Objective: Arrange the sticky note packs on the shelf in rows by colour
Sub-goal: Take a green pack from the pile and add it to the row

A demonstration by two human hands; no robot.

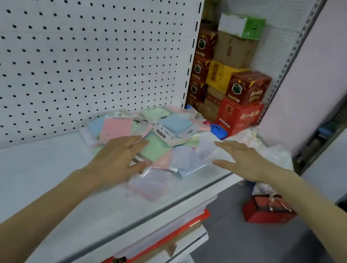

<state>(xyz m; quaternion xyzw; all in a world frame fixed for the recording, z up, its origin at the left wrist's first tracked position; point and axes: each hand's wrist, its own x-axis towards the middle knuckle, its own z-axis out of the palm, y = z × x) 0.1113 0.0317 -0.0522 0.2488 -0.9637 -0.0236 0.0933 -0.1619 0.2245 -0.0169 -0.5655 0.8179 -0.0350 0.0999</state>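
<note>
A jumbled pile of sticky note packs lies at the right end of the white shelf [19, 185]. A pink pack [116, 129], a blue pack [177, 124] and a green pack [155, 149] show among several others in clear wrappers. One pale pink pack [149, 185] lies apart near the shelf's front edge. My left hand [120, 159] rests flat on the pile's near left side, fingers straight. My right hand [241, 159] hovers open at the pile's right edge, fingers stretched toward the packs, holding nothing.
A white pegboard [80, 34] backs the shelf. Stacked red, yellow and brown cartons [242, 92] stand behind the pile at the right. A blue object [219, 131] lies by the pile. A red box [267, 210] sits on the floor; lower shelves hold red-edged stock [172, 240].
</note>
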